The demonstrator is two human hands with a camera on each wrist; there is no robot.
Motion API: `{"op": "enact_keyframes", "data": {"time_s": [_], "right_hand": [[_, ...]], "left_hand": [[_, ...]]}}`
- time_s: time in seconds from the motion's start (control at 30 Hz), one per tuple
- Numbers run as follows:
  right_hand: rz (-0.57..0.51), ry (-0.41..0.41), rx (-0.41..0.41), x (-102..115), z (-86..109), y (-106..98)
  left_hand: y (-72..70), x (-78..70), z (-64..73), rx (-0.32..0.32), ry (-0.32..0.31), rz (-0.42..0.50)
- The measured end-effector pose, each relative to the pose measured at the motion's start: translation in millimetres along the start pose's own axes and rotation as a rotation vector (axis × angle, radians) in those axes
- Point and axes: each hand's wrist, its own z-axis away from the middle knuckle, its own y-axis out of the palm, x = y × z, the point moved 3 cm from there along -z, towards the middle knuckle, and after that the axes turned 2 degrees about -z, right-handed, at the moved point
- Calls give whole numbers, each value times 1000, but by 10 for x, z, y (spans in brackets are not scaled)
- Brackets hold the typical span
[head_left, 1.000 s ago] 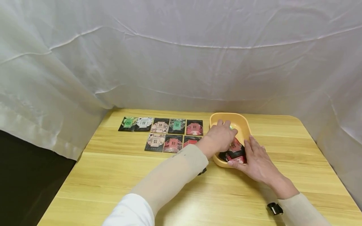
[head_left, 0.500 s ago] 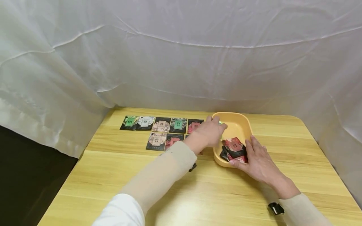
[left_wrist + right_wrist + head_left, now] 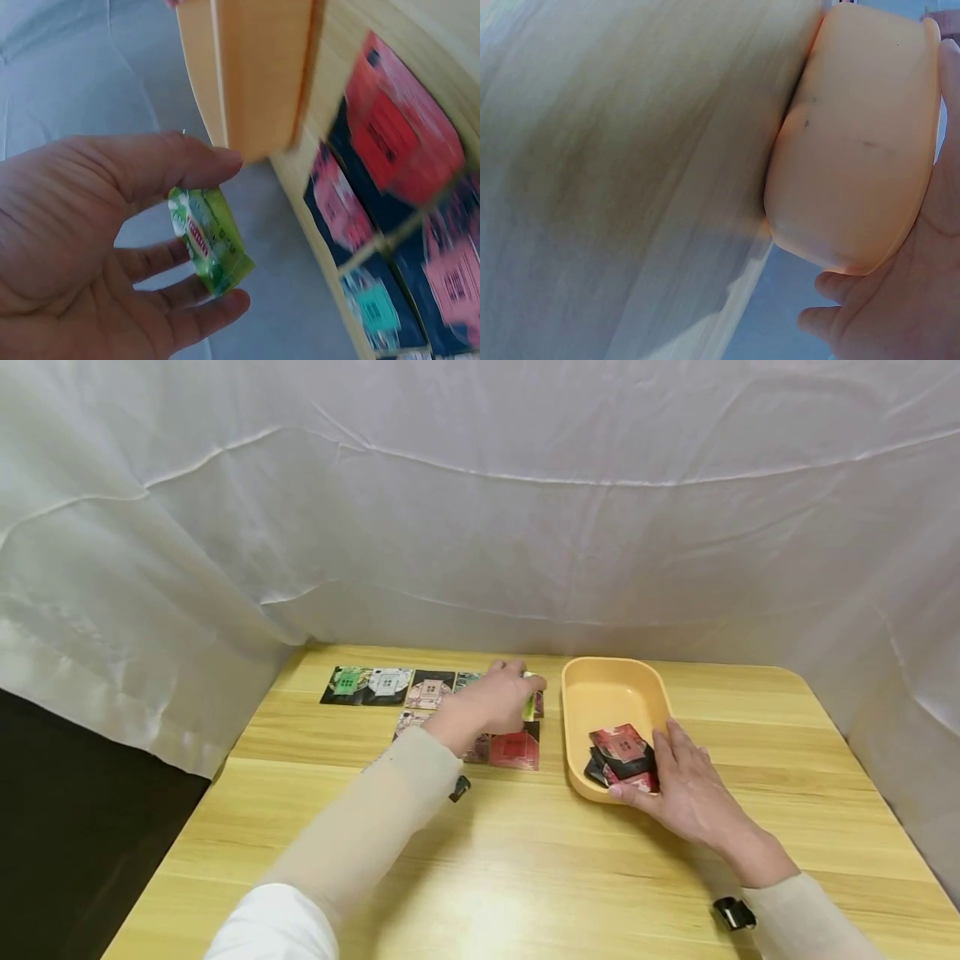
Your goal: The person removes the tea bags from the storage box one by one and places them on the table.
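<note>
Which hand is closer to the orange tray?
Right hand: it touches the tray on its right side. The left hand is left of the tray, above packets, holding a green sachet.

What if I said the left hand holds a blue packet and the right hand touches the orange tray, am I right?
Nearly! The packet is mostly green, not blue; the left wrist view shows it. The left hand does hold it, and the right hand does touch the orange tray.

The right hand (image 3: 911,296) rests against an orange tray (image 3: 855,135), its fingers partly out of frame. A few small dark marks dot the tray's outer wall, beside a wood-grained tabletop (image 3: 645,142).
</note>
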Motion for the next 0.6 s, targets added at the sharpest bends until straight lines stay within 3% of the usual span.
{"op": "enact_keyframes", "data": {"time_s": [0.37,0.6], "right_hand": [[-1,7,13,7,-1,8],[-4,1,8,12,17,5]], "left_hand": [[-98,651,420,47,-61,93],[-73,1061,670,30,-107,76]]}}
